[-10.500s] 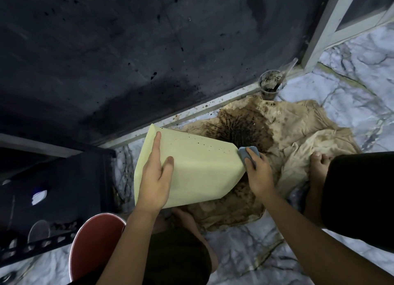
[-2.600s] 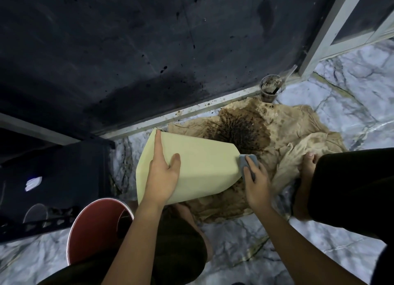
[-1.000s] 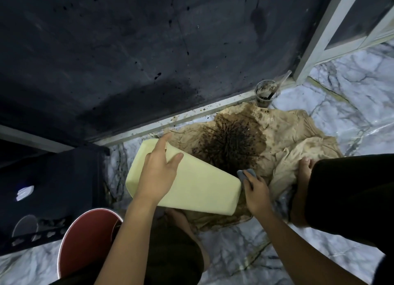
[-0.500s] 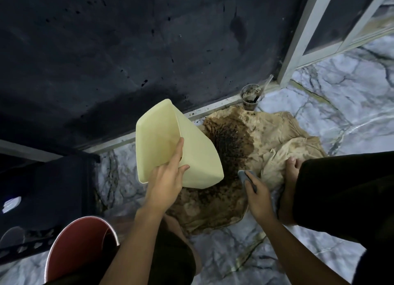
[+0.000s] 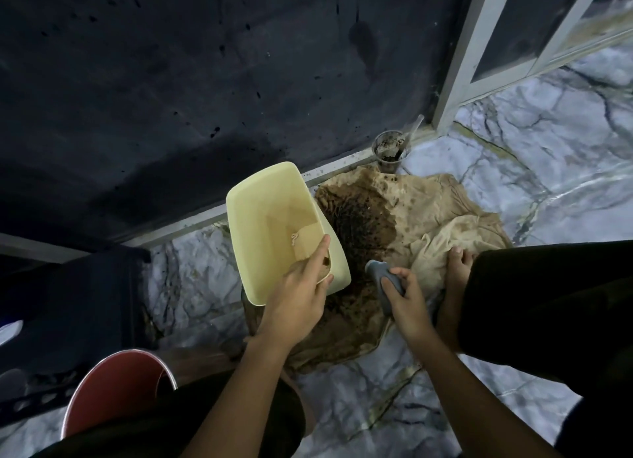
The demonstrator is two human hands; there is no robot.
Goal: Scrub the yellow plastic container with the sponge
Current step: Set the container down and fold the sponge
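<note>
The yellow plastic container [image 5: 274, 217] stands nearly upright on the stained cloth, its open mouth facing up toward me, with brownish residue at the bottom. My left hand [image 5: 298, 293] grips its near rim, thumb on the outside and fingers hooked inside. My right hand [image 5: 406, 301] holds the grey sponge [image 5: 382, 281] just right of the container, a short gap apart from its wall, above the cloth.
A dirty beige cloth [image 5: 445, 217] with a dark brown stain covers the marble floor. A small cup with a stick [image 5: 388, 151] stands by the dark wall. A red bucket [image 5: 116, 392] sits at lower left, a dark crate left. My bare foot [image 5: 457, 265] rests on the cloth.
My left hand has turned the container from lying on its side to mouth-up and shifted to its rim. The sponge has come off the container's end and sits beside it.
</note>
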